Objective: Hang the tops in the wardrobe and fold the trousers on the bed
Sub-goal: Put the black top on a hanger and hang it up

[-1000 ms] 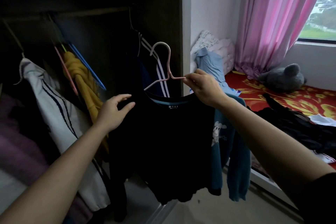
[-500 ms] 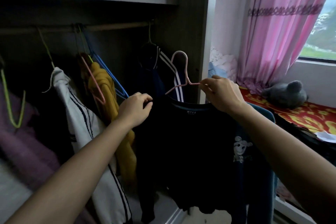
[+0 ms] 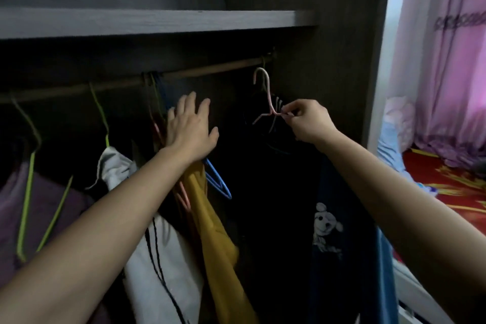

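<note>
No writing legible; right hand pinches pink hanger

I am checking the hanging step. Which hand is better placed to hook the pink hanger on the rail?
The right hand. It already pinches the pink hanger, whose hook sits just below the rail. The left hand is open, pressed against the hung clothes, seemingly keeping a gap.

Inside a dark wardrobe, the right hand pinches a pink hanger carrying a black top just below the rail, while the left hand, at nine o'clock from it, presses hung clothes aside.
</note>
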Available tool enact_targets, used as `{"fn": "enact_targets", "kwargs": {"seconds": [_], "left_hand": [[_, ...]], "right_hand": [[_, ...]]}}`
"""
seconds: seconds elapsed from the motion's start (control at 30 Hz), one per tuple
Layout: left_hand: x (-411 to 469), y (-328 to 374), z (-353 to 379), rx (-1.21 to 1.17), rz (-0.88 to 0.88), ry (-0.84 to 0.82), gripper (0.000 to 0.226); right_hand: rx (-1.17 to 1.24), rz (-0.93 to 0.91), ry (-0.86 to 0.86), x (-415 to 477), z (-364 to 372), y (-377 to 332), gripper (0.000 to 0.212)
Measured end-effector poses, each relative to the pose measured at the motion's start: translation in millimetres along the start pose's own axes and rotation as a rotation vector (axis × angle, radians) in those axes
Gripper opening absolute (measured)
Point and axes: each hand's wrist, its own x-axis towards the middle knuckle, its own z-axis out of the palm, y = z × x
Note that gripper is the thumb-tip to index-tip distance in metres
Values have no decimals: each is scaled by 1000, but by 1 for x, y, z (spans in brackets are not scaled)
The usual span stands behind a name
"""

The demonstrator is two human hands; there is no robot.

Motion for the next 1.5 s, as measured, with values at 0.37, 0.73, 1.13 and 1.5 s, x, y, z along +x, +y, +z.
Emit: {"fn": "enact_targets", "kwargs": {"seconds": [0.37, 0.73, 1.13, 1.5], "left_hand": [[94, -19, 34, 151, -135, 126, 105], [96, -32, 42, 197, -89, 171, 107], [21, -12, 9, 2, -130, 77, 53], [-208, 80, 57, -187, 68, 3, 58]], "right_hand": [[473, 100, -141, 135, 59, -21, 32], [242, -52, -162, 127, 116, 9, 30], [-407, -431, -1, 31, 102, 31, 58], [-570, -108, 141, -235, 84, 129, 64]]}}
